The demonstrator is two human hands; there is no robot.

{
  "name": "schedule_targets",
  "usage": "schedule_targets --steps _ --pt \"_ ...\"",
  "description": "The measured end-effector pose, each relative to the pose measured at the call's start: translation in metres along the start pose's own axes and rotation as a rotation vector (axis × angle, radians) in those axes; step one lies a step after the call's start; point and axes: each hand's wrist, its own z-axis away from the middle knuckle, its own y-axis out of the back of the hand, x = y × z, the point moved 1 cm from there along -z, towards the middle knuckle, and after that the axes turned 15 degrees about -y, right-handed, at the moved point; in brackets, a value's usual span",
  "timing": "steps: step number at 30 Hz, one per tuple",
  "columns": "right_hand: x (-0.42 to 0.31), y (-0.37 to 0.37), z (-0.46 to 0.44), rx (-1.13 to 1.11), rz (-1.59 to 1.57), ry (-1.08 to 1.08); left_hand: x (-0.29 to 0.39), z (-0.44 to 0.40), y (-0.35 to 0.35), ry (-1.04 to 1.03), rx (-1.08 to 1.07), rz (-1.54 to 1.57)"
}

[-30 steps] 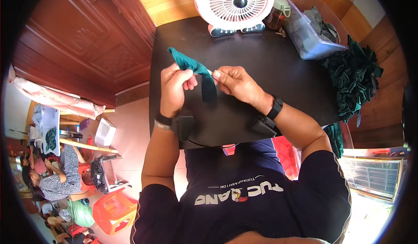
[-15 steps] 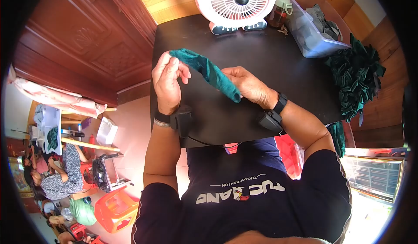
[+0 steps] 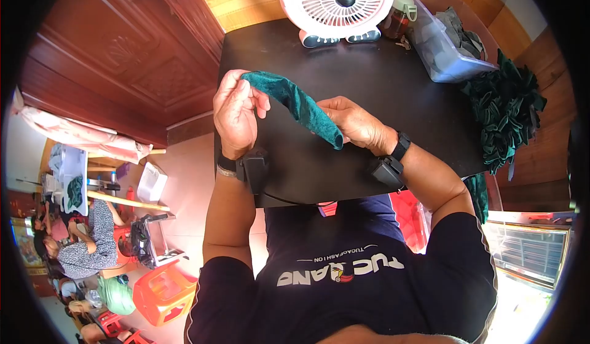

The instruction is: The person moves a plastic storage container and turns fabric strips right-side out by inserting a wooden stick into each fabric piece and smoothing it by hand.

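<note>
A strip of dark green velvet fabric (image 3: 294, 103), with what looks like a tube-like open end at its lower right, stretches between both hands above the black table (image 3: 295, 172). My left hand (image 3: 235, 115) pinches the upper left end between thumb and finger, its other fingers curled. My right hand (image 3: 356, 123) is closed on the strip near its lower right end, with some of its fingertips hidden behind the cloth. Each wrist wears a dark strap with a black box-shaped device.
A pink-and-white fan (image 3: 337, 3) stands at the table's far side, beside a lidded bottle (image 3: 396, 23). A clear plastic bin (image 3: 452, 67) holds grey cloth. Bunched green velvet pieces (image 3: 507, 113) hang at the right edge. An orange stool (image 3: 163, 292) and a seated person are on the left.
The green velvet strip's lower right end and my right hand have shifted very slightly down and right in the view. Both hands keep their hold.
</note>
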Motion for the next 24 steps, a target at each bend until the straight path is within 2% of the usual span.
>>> schedule_targets --steps 5,8,11,17,19,24 --pt "0.004 -0.001 -0.005 -0.039 -0.012 0.024 -0.005 0.004 -0.005 -0.051 0.021 0.119" --pt "0.002 -0.002 -0.002 -0.044 -0.046 0.013 -0.002 0.002 -0.008 -0.002 0.047 0.163" --pt "0.004 -0.001 -0.003 -0.034 -0.04 0.006 0.0 0.001 -0.012 0.076 0.026 0.008" --pt "0.003 0.0 -0.003 0.02 0.049 0.06 0.005 -0.001 -0.005 0.069 -0.075 -0.218" --pt "0.007 0.002 -0.006 0.064 0.141 0.162 0.006 -0.001 -0.004 0.088 -0.07 -0.178" --pt "0.005 0.002 -0.007 0.12 0.202 0.152 0.007 0.0 -0.001 0.082 -0.035 -0.09"
